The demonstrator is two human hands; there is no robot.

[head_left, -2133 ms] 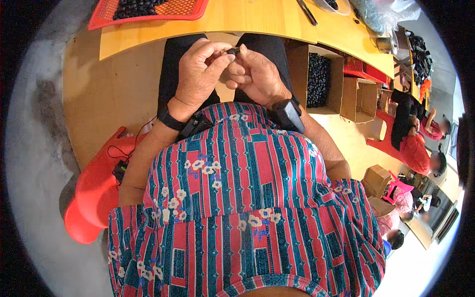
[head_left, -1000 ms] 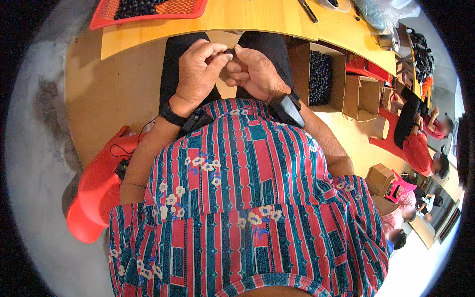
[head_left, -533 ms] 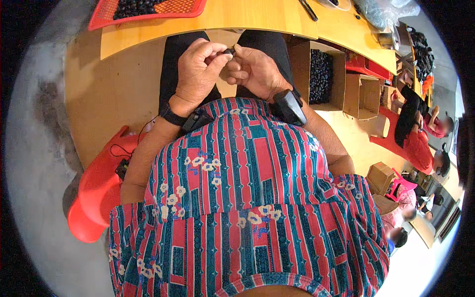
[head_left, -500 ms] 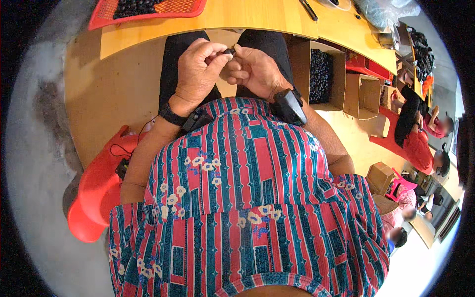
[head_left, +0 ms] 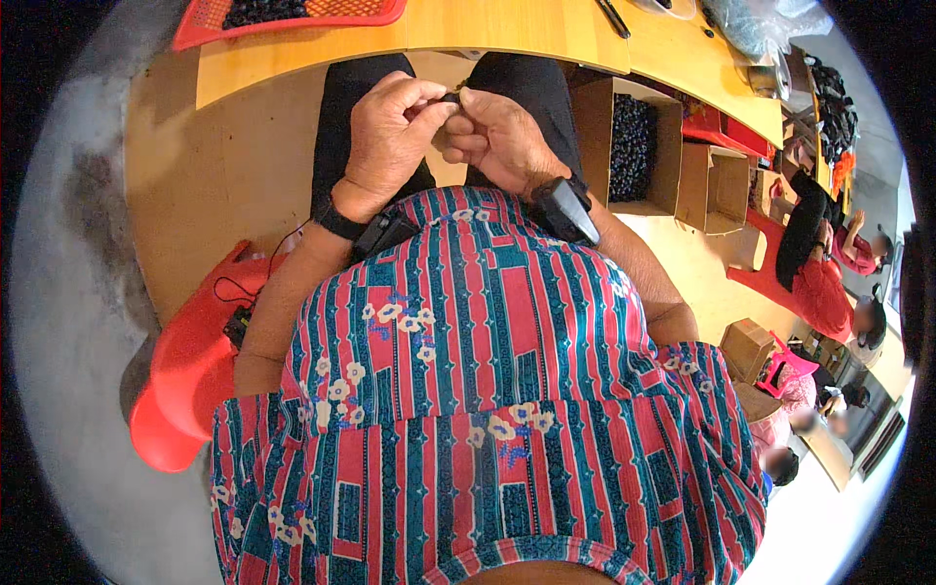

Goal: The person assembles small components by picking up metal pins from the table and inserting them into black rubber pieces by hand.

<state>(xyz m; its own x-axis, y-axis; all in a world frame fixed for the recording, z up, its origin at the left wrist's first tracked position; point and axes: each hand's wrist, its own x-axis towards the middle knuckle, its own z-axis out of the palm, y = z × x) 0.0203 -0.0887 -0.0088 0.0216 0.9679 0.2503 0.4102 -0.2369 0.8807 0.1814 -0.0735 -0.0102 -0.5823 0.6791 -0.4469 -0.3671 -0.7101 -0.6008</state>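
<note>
Above my lap, just short of the table's near edge, my two hands meet fingertip to fingertip around a small black part (head_left: pixel 451 97). Thumb and forefinger of my left hand (head_left: pixel 395 132) pinch it from the left. My right hand (head_left: pixel 499 136) pinches it from the right, the other fingers curled beneath. Most of the part is hidden by the fingertips, so its exact kind cannot be made out. Both wrists carry black strapped devices.
On the yellow table (head_left: pixel 487 29) stand a red basket (head_left: pixel 351 14) of small black parts, a black pen-like tool (head_left: pixel 612 18) and a clear plastic bag (head_left: pixel 770 24). A cardboard box (head_left: pixel 665 156) of black pieces sits right, beside another box (head_left: pixel 726 190). Several people work at far right.
Both hands keep their pinch on the small black part, with only slight finger movement. The view has shifted very slightly.
</note>
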